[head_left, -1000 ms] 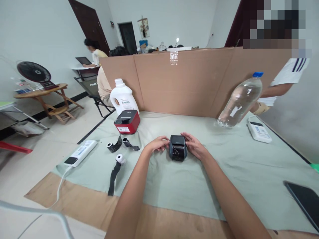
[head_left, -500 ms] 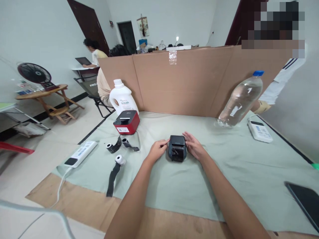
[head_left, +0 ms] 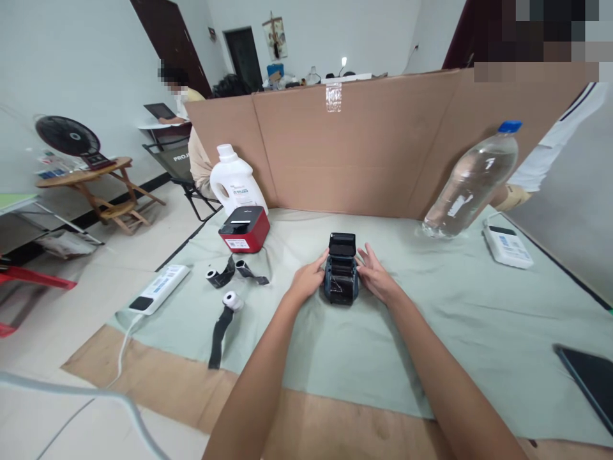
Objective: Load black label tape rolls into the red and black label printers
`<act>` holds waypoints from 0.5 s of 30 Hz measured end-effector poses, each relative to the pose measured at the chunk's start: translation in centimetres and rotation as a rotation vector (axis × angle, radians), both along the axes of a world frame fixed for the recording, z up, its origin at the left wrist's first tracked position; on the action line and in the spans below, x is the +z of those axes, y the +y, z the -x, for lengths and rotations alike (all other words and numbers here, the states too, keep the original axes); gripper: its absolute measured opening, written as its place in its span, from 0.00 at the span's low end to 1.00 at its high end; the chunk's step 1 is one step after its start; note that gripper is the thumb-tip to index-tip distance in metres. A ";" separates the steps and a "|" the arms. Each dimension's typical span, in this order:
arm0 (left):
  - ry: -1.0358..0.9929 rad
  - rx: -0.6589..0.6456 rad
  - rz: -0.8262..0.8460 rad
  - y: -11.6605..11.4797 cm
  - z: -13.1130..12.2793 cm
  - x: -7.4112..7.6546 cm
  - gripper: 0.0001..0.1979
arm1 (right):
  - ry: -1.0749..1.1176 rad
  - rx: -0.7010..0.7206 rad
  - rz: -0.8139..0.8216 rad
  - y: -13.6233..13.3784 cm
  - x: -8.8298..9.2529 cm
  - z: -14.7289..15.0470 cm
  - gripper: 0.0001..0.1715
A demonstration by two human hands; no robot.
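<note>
A small black portable printer (head_left: 341, 289) stands on the green cloth in front of me. Its lid (head_left: 342, 245) is swung up at the back, with a dark slot showing beneath. My left hand (head_left: 309, 280) rests against the printer's left side, its fingers bent along the casing. On the other side my right hand (head_left: 377, 276) touches the printer's right edge, its fingers stretched and spread apart. To the left lie a paper roll with a dark tail (head_left: 232, 301) and two small black rolls (head_left: 218, 276).
A red and black box-shaped device (head_left: 245, 230) and a white jug (head_left: 237, 182) stand at back left. A cardboard screen (head_left: 345, 153) closes the back. A leaning water bottle (head_left: 472, 185), white power strips (head_left: 160, 289) (head_left: 507, 246) and a phone-like slab (head_left: 587, 383) flank the work area.
The printer's lid has swung up and back; it was closed before. My right hand's fingers have spread wider. The whole view has shifted slightly.
</note>
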State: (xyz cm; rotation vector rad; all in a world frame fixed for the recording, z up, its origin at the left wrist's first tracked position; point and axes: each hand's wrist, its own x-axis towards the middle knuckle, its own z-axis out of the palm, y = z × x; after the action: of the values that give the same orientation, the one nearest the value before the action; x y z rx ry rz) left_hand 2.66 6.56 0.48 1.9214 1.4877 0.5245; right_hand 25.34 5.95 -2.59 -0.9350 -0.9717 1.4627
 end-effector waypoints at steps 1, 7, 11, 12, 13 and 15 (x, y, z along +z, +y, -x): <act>-0.001 0.001 0.007 0.0 0.0 0.1 0.34 | -0.001 -0.002 -0.003 0.1 0.0 0.0 0.63; 0.019 0.010 -0.031 -0.3 0.0 -0.4 0.33 | -0.093 -0.097 -0.071 -0.1 0.2 0.5 0.44; 0.054 0.014 -0.107 -0.6 -0.1 -0.8 0.32 | -0.575 -0.278 -0.324 -0.2 1.6 1.2 0.17; 0.056 0.016 -0.129 -0.7 -0.2 -0.9 0.31 | -0.740 -0.276 -0.367 0.0 2.0 1.3 0.13; 0.056 0.019 -0.145 -0.8 -0.2 -0.9 0.30 | -0.905 -0.244 -0.376 0.4 2.4 1.3 0.10; 0.052 0.024 -0.156 -0.9 -0.2 -1.0 0.29 | -1.173 -0.141 -0.317 1.5 3.1 1.4 0.06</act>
State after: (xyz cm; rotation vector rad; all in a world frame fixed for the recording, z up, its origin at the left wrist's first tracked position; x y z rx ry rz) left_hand 2.87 5.61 -0.47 2.0530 1.5442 0.6220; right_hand 23.98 7.49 0.46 -1.5984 -1.8424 0.5016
